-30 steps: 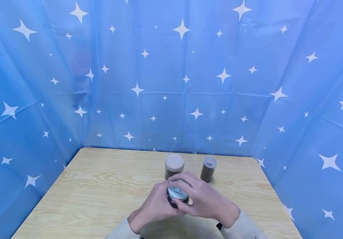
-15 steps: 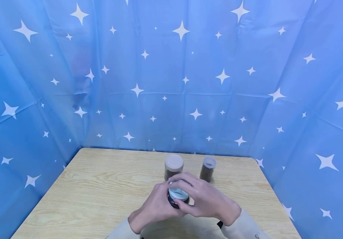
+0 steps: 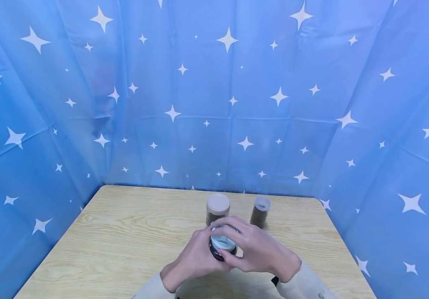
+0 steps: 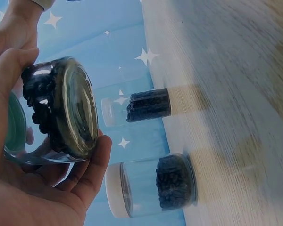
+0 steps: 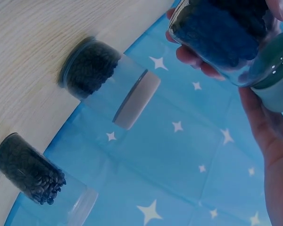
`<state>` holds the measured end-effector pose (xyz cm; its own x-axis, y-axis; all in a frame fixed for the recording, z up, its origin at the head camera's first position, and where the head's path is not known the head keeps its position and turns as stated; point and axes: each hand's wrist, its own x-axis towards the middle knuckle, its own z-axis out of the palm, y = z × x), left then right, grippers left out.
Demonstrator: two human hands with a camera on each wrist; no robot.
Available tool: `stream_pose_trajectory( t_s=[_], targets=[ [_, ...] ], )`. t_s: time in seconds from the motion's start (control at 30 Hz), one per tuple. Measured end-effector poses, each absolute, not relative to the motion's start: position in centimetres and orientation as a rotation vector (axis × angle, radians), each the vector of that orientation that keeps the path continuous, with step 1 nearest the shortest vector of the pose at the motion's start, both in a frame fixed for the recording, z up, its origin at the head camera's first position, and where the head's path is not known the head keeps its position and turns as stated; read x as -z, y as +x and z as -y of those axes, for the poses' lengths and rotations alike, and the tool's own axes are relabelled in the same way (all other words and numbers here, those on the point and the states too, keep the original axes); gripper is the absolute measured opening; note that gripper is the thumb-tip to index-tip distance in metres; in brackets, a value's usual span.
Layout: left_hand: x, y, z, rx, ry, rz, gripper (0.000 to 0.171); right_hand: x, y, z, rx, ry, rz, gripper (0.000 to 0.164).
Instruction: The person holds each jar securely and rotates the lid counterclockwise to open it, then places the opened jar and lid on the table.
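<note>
A clear jar (image 4: pixel 80 108) with dark bean-like contents is held up off the table. My left hand (image 3: pixel 199 255) grips the jar round its side, fingers and thumb curled about it. Over the top sits a pale blue-green lid (image 3: pixel 223 242), which my right hand (image 3: pixel 257 249) grips by its edge with thumb and fingers. In the right wrist view the lid (image 5: pixel 273 96) is at the jar's mouth; whether it is screwed tight I cannot tell. The jar's bottom faces the left wrist camera, and both hands hide much of its sides in the head view.
Just beyond my hands stands a wide jar (image 3: pixel 218 204) with a whitish lid, part-filled with dark beans. To its right is a narrower jar (image 3: pixel 260 215) with a translucent lid and similar contents. A star-patterned blue curtain (image 3: pixel 199 91) surrounds the wooden table (image 3: pixel 136 232).
Both hands keep the same hold on the jar and its lid, with hardly any movement. The head view shifts very slightly.
</note>
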<state>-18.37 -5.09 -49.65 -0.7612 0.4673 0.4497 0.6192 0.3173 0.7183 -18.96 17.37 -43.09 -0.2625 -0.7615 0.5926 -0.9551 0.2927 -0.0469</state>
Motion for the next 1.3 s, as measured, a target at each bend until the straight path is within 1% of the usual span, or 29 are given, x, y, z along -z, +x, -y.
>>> stream_pose_trajectory(
  t_s=[0.17, 0.37, 0.6, 0.9, 1.3],
  targets=[
    [49.4, -18.5, 5.0, 1.453, -0.97, 2.448, 0.069, 43.1, -19.0, -17.3, -0.545, 1.497, 2.107, 0.044],
    [49.4, -18.6, 5.1, 1.401, -0.946, 2.436, 0.077, 43.3, -18.9, -17.0, -0.57, 1.39, 2.085, 0.043],
    [49.5, -18.6, 5.0, 1.38, -0.893, 2.433, 0.081, 43.9, -18.5, -16.7, -0.594, 1.235, 2.135, 0.048],
    [49.6, -18.6, 5.0, 1.401, -0.78, 2.488, 0.069, 45.0, -17.8, -15.8, -0.643, 1.062, 2.168, 0.054],
    [49.8, -18.8, 4.9, 1.327, -0.776, 2.456, 0.069, 45.5, -17.3, -15.1, -0.691, 1.001, 2.21, 0.053]
  ],
)
